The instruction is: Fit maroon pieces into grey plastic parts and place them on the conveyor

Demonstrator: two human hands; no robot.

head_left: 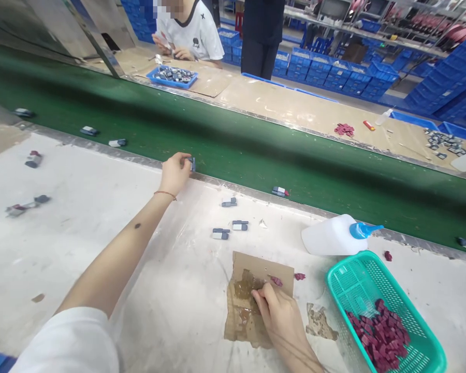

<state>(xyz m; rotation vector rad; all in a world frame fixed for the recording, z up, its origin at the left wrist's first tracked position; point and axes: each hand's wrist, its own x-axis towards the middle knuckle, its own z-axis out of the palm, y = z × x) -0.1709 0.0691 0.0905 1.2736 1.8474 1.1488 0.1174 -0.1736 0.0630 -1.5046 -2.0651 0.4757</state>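
My left hand (174, 173) reaches to the near edge of the green belt (233, 166). Its fingers are closed on a small blue-grey plastic part (193, 164), mostly covered by them. Low over a torn cardboard piece (261, 263) smeared with wet, glossy liquid, my right hand (277, 313) is pinched shut; whatever lies between its fingertips is hidden. A small dark red piece (275, 281) lies on the cardboard just beyond the right hand, and another red piece (300, 276) rests by its edge. Several grey plastic parts (239, 226) lie between my hands and the belt.
A white squeeze bottle (328, 235) with a blue nozzle lies behind a green basket (336, 290) of red pieces. More parts (280, 191) sit on the belt. Across it, a person (192, 36) works beside a blue tray (192, 83) of parts.
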